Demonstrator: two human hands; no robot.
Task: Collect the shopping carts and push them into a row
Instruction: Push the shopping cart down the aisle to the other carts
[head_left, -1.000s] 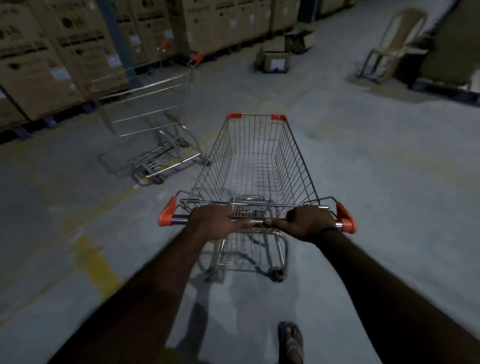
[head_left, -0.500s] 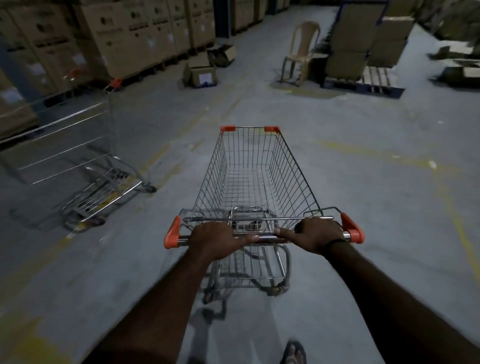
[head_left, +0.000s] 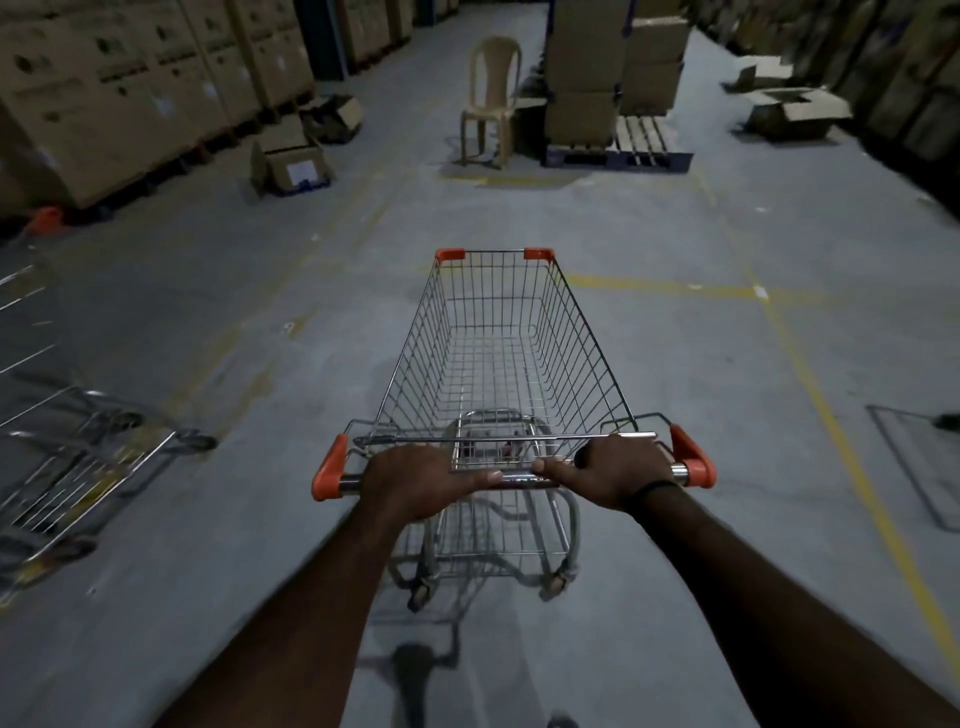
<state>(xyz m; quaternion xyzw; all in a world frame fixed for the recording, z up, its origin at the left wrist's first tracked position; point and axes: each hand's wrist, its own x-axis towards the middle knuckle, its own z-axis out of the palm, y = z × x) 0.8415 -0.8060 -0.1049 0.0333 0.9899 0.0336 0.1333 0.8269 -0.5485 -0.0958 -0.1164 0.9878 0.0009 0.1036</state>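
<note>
Here the empty cart (head_left: 498, 364) is stood mid-floor, nose pointed down the aisle. It is held by its handle bar (head_left: 352, 481), round which the left hand (head_left: 415, 478) and the right hand (head_left: 618, 473) are both wrapped, thumbs nearly met at the middle.

A second cart (head_left: 78, 467) is seen, blurred, at the left edge of the floor (head_left: 260, 322), well apart from the held one and off its line. A row would probably be missed unless the held cart is turned towards it. If that turn is cut too tightly, the other cart's frame could be clipped by the basket instead of being nested, and it could be knocked away on its wheels. With a light, empty cart a swerve could also be started by uneven pushing.

On the straight line ahead a chair (head_left: 491, 98) is placed near the far end, with a pallet (head_left: 618, 150) of stacked boxes (head_left: 582, 67) just beside it. An open box (head_left: 291, 161) is left near the far-left cartons. At the right edge a flat wire panel (head_left: 919, 457) is laid beyond the yellow line (head_left: 831, 415); a wheel could be snagged there if the cart is swung wide.
</note>
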